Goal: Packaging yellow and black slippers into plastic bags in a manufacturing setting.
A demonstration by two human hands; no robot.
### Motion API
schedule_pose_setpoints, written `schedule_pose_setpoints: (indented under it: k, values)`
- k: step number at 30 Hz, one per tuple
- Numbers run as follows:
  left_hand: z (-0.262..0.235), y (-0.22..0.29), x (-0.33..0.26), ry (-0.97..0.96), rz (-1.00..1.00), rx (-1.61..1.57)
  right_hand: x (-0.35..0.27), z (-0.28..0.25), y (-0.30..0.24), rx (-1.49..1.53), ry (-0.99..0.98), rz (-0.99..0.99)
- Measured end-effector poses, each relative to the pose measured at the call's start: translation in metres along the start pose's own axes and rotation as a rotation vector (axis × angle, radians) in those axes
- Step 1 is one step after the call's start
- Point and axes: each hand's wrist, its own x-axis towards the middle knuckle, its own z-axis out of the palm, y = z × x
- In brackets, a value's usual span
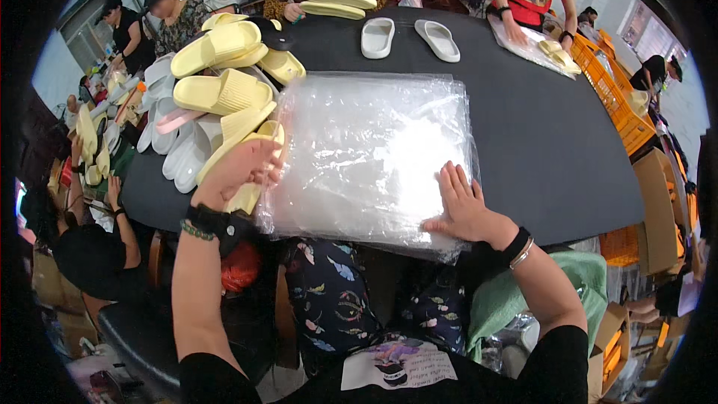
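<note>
A stack of transparent plastic bags [359, 150] lies flat on the dark table in front of me, glare covering its right half. My right hand [467, 209] rests on the right part of the stack, palm down with fingers stretched out. At the left edge of the bags, my left hand [243, 168] has its fingers loosely bent and apart, and I see nothing held in it. It is right beside the pile of pale yellow slippers [224, 93], partly covering the lowest ones. White slippers [191, 153] lie on the pile's left side.
Two light grey slippers [378, 37] stand apart at the table's far side. Across from me one person holds yellow slippers [338, 0]; another, in red, handles a bag with slippers [557, 54]. Orange crates [613, 97] and a cardboard box [658, 209] stand to the right.
</note>
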Motion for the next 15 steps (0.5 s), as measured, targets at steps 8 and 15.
schedule_pose_setpoints:
  k: [8,15]
  values:
    - [0.0,0.051,0.079,-0.061,-0.241,-0.24,-0.005,0.003,0.001,0.022,-0.026,0.003]
    - [0.001,0.044,0.123,0.09,0.037,-0.137,0.0,0.005,-0.007,0.014,-0.058,-0.012]
